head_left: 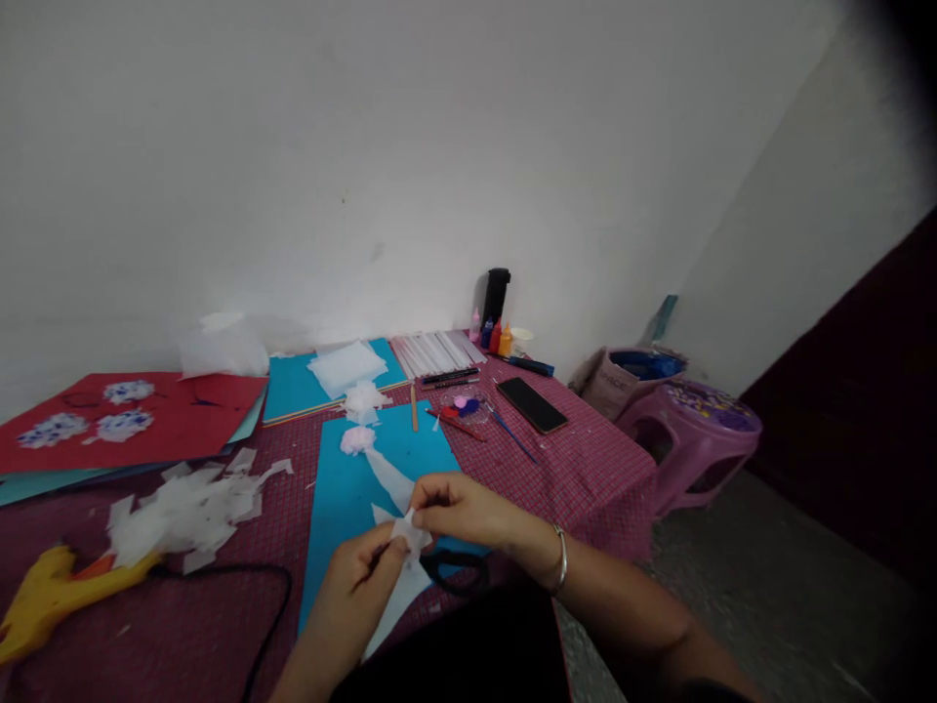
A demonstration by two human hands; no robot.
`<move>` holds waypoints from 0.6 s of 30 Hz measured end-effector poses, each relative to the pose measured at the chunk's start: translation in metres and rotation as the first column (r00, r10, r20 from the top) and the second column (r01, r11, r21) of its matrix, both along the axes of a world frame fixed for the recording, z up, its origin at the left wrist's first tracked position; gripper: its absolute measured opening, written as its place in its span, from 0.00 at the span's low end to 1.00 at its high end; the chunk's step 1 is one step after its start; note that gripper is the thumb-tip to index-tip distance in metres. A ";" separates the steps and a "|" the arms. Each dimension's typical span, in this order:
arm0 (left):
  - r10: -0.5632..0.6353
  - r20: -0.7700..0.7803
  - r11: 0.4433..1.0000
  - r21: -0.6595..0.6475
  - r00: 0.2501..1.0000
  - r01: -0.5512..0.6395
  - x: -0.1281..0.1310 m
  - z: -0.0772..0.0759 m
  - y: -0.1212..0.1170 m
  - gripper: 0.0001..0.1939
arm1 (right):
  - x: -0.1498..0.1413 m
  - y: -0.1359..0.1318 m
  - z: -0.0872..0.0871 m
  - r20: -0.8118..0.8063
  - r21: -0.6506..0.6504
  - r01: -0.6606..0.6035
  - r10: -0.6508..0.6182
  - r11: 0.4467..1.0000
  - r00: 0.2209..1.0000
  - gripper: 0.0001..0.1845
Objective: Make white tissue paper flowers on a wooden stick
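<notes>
Between my two hands is a small piece of white tissue paper [411,533]. My left hand [358,576] pinches its left side with thumb and forefinger. On its other side, my right hand [458,508], with a bangle on the wrist, pinches it as well. Below the hands, a longer white paper strip [399,600] lies on the blue sheet [341,527]. Another white strip [387,476] runs from the right hand toward a pale pink paper flower [358,440]. Beside the right wrist, black scissor handles [458,574] show; the blades are hidden.
Cut white paper pieces [194,513] lie left, behind a yellow glue gun [55,596] with a black cord. A red sheet [183,420] bears blue-and-white flowers. Toward the right are a phone [531,404], paint bottles [496,337], a paint palette [467,406] and a pink stool [680,430].
</notes>
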State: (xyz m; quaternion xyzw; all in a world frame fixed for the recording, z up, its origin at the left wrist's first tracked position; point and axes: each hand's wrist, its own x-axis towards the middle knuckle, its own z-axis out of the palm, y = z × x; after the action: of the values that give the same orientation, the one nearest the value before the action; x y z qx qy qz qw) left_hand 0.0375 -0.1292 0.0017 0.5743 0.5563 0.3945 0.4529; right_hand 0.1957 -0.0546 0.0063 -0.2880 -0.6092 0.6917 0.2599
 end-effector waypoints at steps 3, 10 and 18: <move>0.045 0.099 0.995 -0.093 0.994 -0.035 -0.005 -0.007 0.003 0.15 | 0.001 0.003 -0.003 -0.060 -0.089 0.012 -0.017 0.996 0.998 0.11; 0.200 0.196 0.961 -0.232 0.960 -0.153 -0.015 -0.021 0.007 0.15 | 0.004 0.009 -0.015 -0.145 -0.250 0.031 -0.069 0.968 0.987 0.19; 0.380 0.248 0.885 -0.377 0.891 -0.273 -0.028 -0.018 -0.002 0.13 | 0.013 0.014 -0.015 -0.273 -0.353 0.036 -0.139 0.935 0.952 0.17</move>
State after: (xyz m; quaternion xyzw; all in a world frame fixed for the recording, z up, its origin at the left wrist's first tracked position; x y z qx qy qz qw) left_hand 0.0093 -0.1312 -0.0162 0.3161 0.6249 0.4529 0.5518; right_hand 0.2088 -0.0406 -0.0089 -0.2502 -0.4198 0.8101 0.3238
